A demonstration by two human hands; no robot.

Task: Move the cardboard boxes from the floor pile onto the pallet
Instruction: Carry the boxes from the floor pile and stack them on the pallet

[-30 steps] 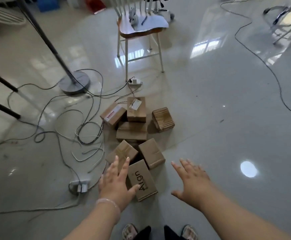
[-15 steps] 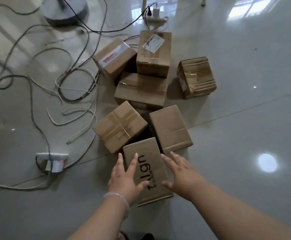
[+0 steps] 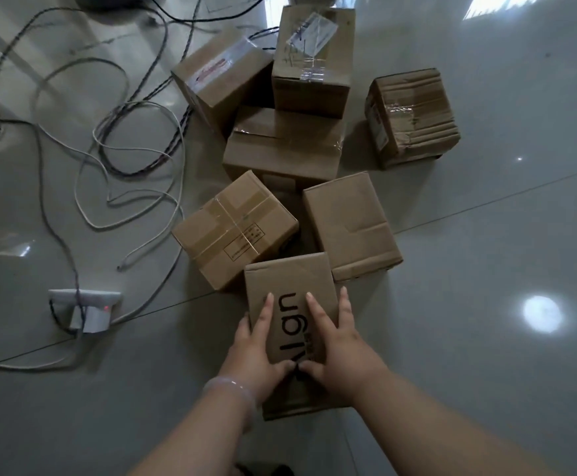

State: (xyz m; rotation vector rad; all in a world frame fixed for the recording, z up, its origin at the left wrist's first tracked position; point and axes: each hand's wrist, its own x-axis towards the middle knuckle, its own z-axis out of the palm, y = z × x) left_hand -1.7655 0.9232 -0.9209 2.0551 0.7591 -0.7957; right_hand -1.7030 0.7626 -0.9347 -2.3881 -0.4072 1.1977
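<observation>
Both hands, left hand (image 3: 258, 352) and right hand (image 3: 340, 352), clamp fingers (image 3: 266, 314) around the nearest brown printed cardboard box (image 3: 292, 290) on the glossy grey floor (image 3: 486, 338), apparently starting a pickup; lifting comes next, pallet unseen.

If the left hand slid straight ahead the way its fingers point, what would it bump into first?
Probably the tape-crossed box. The left hand lies on the printed box, fingers pointing up the frame; that box sits just beyond, though depth is unclear.

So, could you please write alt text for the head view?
Both hands, left hand and right hand, lie on the printed cardboard box nearest the camera. Six more boxes sit behind it on the glossy floor, with loose cables on the left.
</observation>
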